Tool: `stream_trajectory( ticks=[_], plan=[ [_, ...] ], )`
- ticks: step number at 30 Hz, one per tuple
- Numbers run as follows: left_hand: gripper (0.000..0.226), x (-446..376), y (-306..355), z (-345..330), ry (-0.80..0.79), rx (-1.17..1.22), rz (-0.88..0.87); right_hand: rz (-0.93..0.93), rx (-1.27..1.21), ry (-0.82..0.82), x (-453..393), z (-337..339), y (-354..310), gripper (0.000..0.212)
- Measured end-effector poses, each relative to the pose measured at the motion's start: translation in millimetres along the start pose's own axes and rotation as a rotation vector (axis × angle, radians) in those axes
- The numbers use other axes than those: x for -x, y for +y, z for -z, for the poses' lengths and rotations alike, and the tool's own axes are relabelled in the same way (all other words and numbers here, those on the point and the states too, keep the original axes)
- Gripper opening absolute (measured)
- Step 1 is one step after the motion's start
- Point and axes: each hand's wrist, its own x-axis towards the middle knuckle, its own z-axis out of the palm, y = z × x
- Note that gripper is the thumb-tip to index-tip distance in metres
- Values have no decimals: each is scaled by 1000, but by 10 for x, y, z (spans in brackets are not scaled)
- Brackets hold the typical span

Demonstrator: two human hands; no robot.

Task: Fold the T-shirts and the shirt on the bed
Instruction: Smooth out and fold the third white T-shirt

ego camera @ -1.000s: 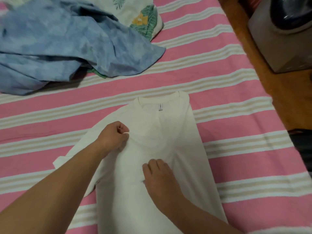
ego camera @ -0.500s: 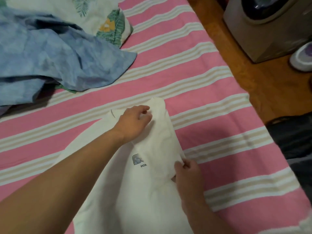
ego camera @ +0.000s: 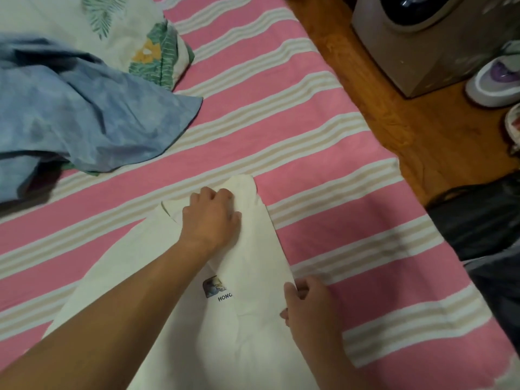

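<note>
Two hands on white T-shirt [ego camera: 247, 327], left hand [ego camera: 212, 218] fingers curled gripping collar end, right hand [ego camera: 308, 308] pinching right edge

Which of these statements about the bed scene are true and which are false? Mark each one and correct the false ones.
1. The left hand grips the top of the white T-shirt. True.
2. The blue shirt is neatly folded. False: it lies crumpled.
3. The right hand has its grip on the T-shirt's right edge. True.
4. The bed sheet is plain green. False: it is pink with pale stripes.
5. A shoe lies on the bed. False: it is on the floor.
</note>
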Motion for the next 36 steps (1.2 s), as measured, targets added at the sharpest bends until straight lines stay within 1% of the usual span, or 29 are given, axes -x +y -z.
stream_trajectory(
  ticks=[1,2,3,4,5,6,7,9,10,12,13,14,16,18,21,24,26,30,32,33,34,35,36],
  plan=[
    [40,46,-23,-6,80,24,79,62,74,34,-9,34,-37,13],
    [42,91,-71,-23,162,81,155,130,136,75,-39,63,-73,12],
    [42,152,-121,-25,197,144,244,200,173,114,-84,104,-159,12],
    [43,195,-206,-56,191,199,330,265,207,134,-178,112,-253,12],
    [45,235,-285,-80,141,255,410,333,236,126,-291,111,-378,9],
    [46,268,-361,-108,93,314,468,410,249,100,-447,85,-513,5],
    [45,286,-437,-138,61,369,504,493,252,67,-628,24,-649,7],
    [36,297,-550,-173,52,459,501,644,287,-47,-1016,-128,-943,27],
    [28,289,-586,-179,62,521,495,686,320,-125,-1195,-197,-1102,34],
    [12,264,-628,-155,62,697,503,726,425,-308,-1456,-296,-1395,41],
    [7,254,-646,-131,55,783,513,741,517,-372,-1549,-328,-1512,39],
    [6,243,-662,-107,53,842,521,762,617,-399,-1625,-350,-1600,34],
    [7,227,-694,-86,66,903,526,797,765,-372,-1708,-372,-1727,19],
    [5,223,-696,-86,102,903,529,803,795,-352,-1749,-383,-1791,9],
    [9,239,-724,-136,155,855,528,806,789,-376,-1793,-367,-1808,13],
    [13,259,-770,-180,185,859,512,811,786,-381,-1806,-356,-1822,19],
    [13,244,-784,-215,215,881,490,826,779,-329,-1806,-396,-1825,14],
    [10,226,-755,-301,307,878,463,855,872,-217,-1771,-514,-1756,11],
    [10,251,-734,-348,347,843,451,814,819,-188,-1731,-535,-1736,10],
    [14,294,-718,-358,371,820,428,790,767,-172,-1687,-535,-1721,15],
    [21,372,-691,-363,399,775,379,789,718,-143,-1606,-522,-1686,25],
    [29,483,-648,-373,428,686,297,835,678,-88,-1489,-501,-1626,34],
    [35,638,-583,-398,456,548,182,938,658,-11,-1326,-462,-1532,39]
  ],
)
